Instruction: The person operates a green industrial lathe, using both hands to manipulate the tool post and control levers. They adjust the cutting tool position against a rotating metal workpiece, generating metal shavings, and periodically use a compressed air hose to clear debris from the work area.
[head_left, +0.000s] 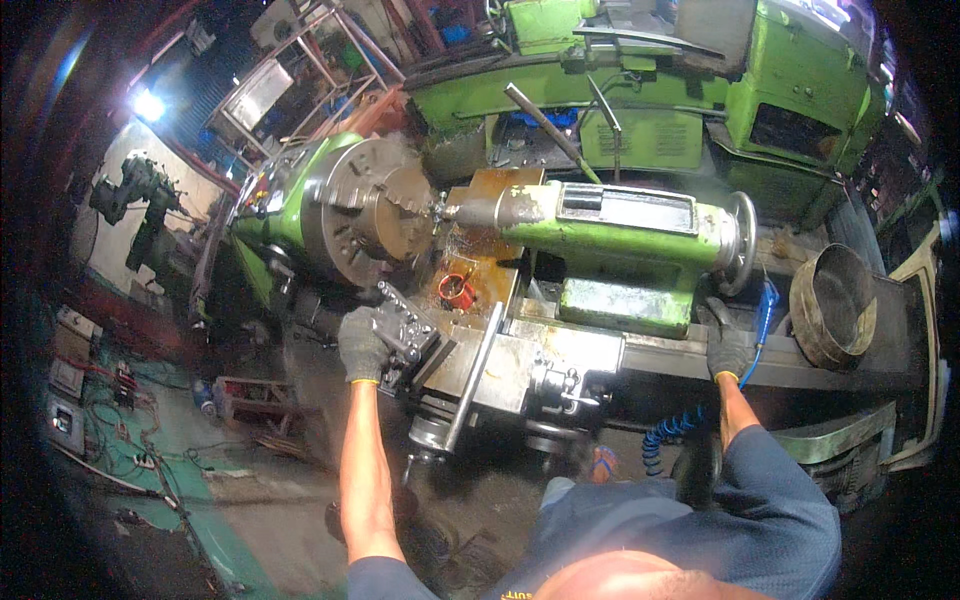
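Note:
My left hand (362,345), in a dark grey glove, is closed against the left side of the lathe's tool post (408,335); its fingertips are partly hidden. My right hand (728,345), also gloved, rests with fingers stretched forward at the lathe bed beside the tailstock (630,240) base. A blue air gun (768,310) with a coiled blue hose (668,432) is just right of that hand, apart from its fingers. Left of the tailstock, a round metal workpiece (395,215) sits in the large chuck (350,205), its edge near the tailstock's tip.
A red cup (457,291) stands on the carriage behind the tool post. The tailstock handwheel (740,243) and a large metal ring (832,305) are to the right. A long bar handle (475,375) crosses the carriage. Another green machine (640,100) stands behind. Cables (125,430) lie on the left floor.

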